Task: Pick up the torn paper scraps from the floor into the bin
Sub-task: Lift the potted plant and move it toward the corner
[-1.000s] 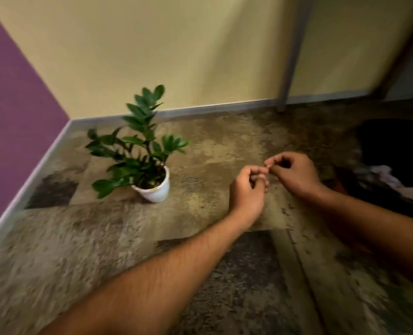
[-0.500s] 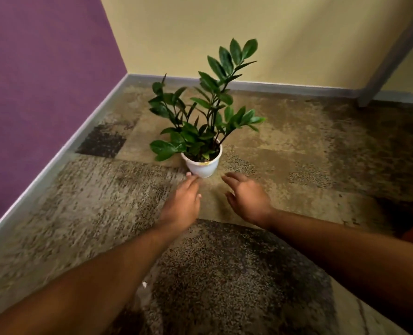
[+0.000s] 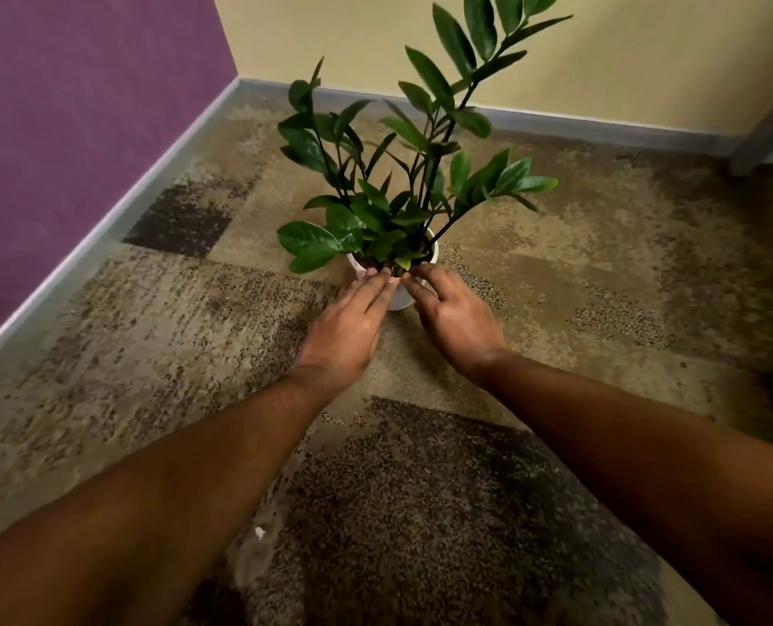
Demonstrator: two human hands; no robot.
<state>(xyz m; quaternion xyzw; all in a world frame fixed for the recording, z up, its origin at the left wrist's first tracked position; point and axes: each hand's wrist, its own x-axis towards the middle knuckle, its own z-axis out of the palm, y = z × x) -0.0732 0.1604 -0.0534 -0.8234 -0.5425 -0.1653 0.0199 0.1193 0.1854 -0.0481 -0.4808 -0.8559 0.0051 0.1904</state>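
1. Here both bare arms reach forward over the patterned carpet [image 3: 158, 336] toward a potted plant [image 3: 402, 183] that stands near the corner of the room.
2. The left hand [image 3: 346, 325] lies palm down with its fingers stretched out and close together; the fingertips touch the near rim of the white pot [image 3: 400, 300] on its left side.
3. The right hand [image 3: 454, 316] is likewise flat and extended, fingers slightly fanned, its tips at the pot's near rim on the right side.
4. The two hands almost meet at the front of the pot; neither is closed around anything, and no paper can be seen pinched in either one.
5. The plant's dark green leaves hang over the fingertips, so exactly what the tips touch at the rim is hard to tell.
6. One small white scrap [image 3: 260, 532] lies on the carpet, well back from the pot, just beside the inner edge of the left forearm.
7. The bin is out of view.
8. A purple wall [image 3: 81, 106] runs along the left, a yellow wall [image 3: 646, 52] stands behind the plant, and a grey skirting edges both where they meet the floor.
9. A grey post [image 3: 768, 128] slants down at the far right.
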